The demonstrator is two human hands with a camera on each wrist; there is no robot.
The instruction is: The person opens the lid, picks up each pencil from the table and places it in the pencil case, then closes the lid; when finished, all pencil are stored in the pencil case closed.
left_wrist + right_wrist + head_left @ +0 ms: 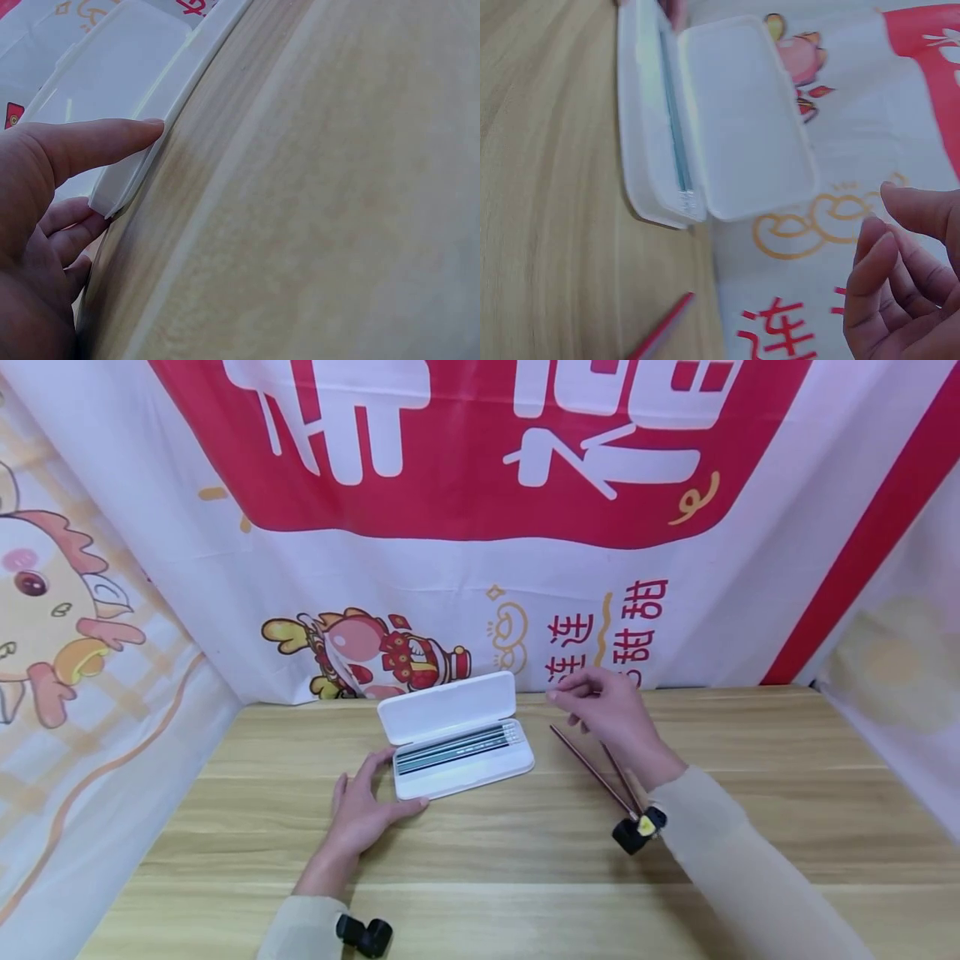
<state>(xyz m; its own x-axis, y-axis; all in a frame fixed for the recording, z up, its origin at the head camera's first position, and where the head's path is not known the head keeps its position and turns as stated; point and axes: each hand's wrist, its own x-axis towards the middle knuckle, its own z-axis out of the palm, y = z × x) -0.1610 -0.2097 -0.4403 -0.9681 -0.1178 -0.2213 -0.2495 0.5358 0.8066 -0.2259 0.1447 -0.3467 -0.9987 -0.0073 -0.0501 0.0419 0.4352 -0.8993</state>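
Observation:
A white pencil case (465, 777) lies on the table with its lid (450, 706) raised. Inside, several green-and-dark striped pencils (457, 748) lie side by side. My left hand (363, 814) grips the case's left end, thumb along the front wall and fingers around the end; the left wrist view shows the thumb (112, 142) on the edge. To the right of the case, my right hand (607, 710) hovers with loosely bent fingers and holds nothing. Below it lie two dark-red pencils (588, 767), partly hidden by the hand and wrist; one red pencil (662, 326) shows in the right wrist view.
The wood-grain table (480, 877) ends at the back against a printed white and red cloth (480, 568). Another patterned cloth (90, 693) hangs on the left side. The raised lid stands close to the back cloth.

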